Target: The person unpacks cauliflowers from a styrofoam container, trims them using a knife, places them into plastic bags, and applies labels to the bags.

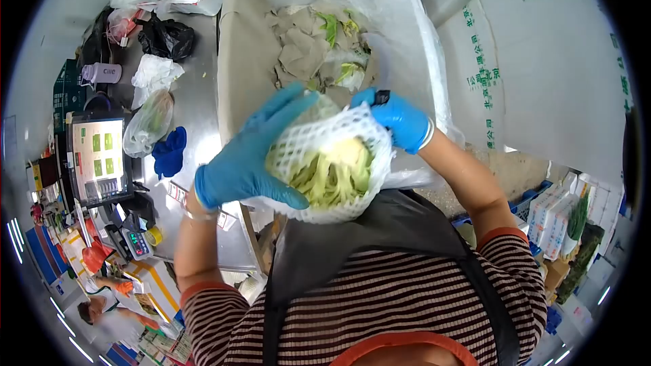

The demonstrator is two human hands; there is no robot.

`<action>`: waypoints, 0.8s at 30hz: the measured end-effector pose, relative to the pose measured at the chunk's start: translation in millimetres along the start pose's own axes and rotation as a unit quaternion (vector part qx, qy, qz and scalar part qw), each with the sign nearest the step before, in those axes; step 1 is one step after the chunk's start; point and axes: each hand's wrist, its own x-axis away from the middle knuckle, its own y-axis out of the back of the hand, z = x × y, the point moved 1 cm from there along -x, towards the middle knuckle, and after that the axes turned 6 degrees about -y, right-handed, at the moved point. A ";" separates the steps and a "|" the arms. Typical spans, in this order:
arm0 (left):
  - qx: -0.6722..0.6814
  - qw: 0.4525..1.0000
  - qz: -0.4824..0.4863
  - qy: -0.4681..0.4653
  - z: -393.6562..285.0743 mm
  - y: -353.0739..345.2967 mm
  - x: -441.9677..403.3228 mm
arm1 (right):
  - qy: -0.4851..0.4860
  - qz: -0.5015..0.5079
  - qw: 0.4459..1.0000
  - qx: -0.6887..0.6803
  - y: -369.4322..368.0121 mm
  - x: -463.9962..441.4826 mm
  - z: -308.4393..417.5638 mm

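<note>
A cauliflower (332, 175) with its pale green stalks toward me sits in a white foam net sleeve (308, 139), held in front of my apron. My left hand (258, 152), in a blue glove, is wrapped round the sleeve's left side, thumb across the front. At the sleeve's upper right edge, my gloved right hand (401, 122) has its fingers curled against the net. A small black item (382, 97) is at its fingers; its kind is unclear. Beyond both hands stands a large lined box (247, 61) with grey paper and leaf scraps inside.
On the metal table (200, 95) to the left lie a blue glove (169, 152), plastic bags (149, 122) and a black bag (166, 35). A lit screen (100, 159) and a scale display (137, 244) stand nearer. White printed sheeting (536, 61) is at right. Another person (112, 315) is lower left.
</note>
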 end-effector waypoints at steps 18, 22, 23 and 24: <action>0.197 0.967 -0.150 0.061 70.6 -43.8 14.1 | -0.075 -0.217 0.838 0.495 30.7 -27.7 -22.9; 0.251 0.945 -0.140 0.155 73.2 -31.7 29.0 | -0.019 -0.193 0.922 0.335 -17.3 27.7 58.1; 0.254 0.943 -0.158 0.147 69.1 -32.8 29.8 | 0.008 -0.156 0.924 0.350 -29.9 37.8 58.0; 0.255 0.941 -0.177 0.136 65.2 -35.3 27.7 | 0.036 -0.118 0.923 0.363 -42.6 48.0 58.0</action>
